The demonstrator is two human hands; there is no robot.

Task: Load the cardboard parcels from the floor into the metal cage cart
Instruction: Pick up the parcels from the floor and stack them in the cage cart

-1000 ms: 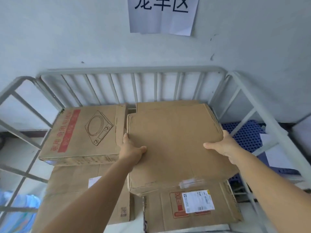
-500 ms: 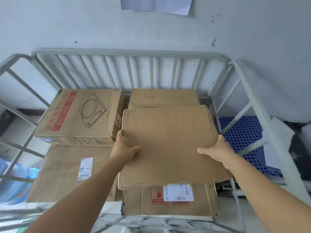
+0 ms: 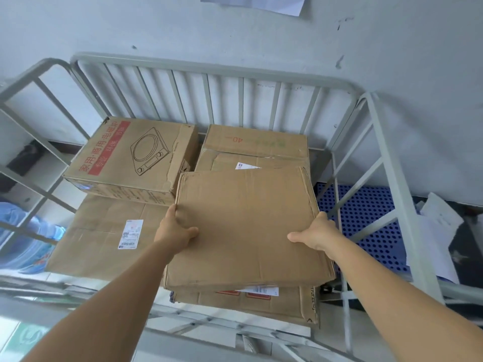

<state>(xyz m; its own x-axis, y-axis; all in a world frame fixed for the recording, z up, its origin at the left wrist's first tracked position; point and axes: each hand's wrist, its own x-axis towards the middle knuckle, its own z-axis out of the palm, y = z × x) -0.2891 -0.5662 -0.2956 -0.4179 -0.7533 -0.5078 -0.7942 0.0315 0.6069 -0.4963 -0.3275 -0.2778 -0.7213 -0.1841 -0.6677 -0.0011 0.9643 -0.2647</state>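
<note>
I hold a plain flat cardboard parcel [image 3: 245,226] inside the grey metal cage cart [image 3: 209,65]. My left hand [image 3: 175,228] grips its left edge and my right hand [image 3: 313,235] grips its right edge, thumbs on top. The parcel sits low over a labelled box [image 3: 261,301] at the front right of the cart. Behind it lies a box marked 40 [image 3: 256,142]. At the back left a box with red lettering and a cooker drawing [image 3: 130,155] rests on a wide flat box [image 3: 104,236].
The cart stands against a pale wall with a paper sign [image 3: 253,2] above. A blue perforated pallet [image 3: 371,220] and white papers [image 3: 439,231] lie outside the right side bars. Blue water bottles [image 3: 23,241] show through the left bars.
Both hands have lowered the plain parcel further into the cart, toward the front right stack. The box marked 40 behind it has come into view.
</note>
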